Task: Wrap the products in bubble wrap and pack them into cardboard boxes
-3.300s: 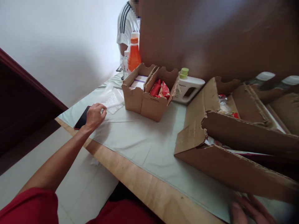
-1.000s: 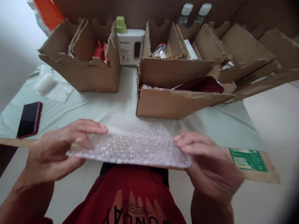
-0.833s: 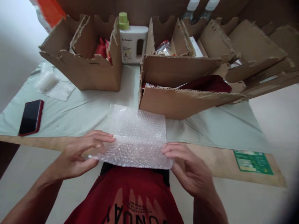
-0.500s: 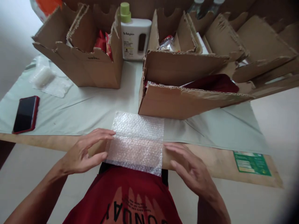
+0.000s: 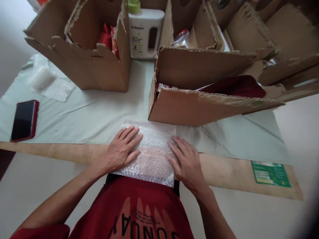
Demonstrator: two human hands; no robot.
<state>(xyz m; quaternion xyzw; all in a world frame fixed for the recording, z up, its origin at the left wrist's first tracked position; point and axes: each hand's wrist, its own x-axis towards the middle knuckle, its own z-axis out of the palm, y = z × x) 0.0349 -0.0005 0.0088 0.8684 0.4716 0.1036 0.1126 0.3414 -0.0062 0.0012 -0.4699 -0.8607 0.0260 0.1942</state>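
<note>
A clear sheet of bubble wrap [image 5: 152, 151] lies flat at the near edge of the table [image 5: 224, 172], its near end hanging over the edge. My left hand [image 5: 122, 151] rests palm down on its left side, fingers stretched out. My right hand [image 5: 185, 162] lies flat on its right side, fingers spread. Neither hand grips anything.
Open cardboard boxes stand behind: one at the left [image 5: 82, 63] with red packets [image 5: 107, 36], a larger one at the right [image 5: 199, 103]. Between them stands a white bottle with a green cap [image 5: 146, 31]. A dark phone [image 5: 23, 120] and more bubble wrap [image 5: 47, 83] lie left. A green label [image 5: 270, 169] is at the right.
I fetched the bubble wrap from the left, held it up with both hands, then laid it on the table edge. Both hands now press flat on it.
</note>
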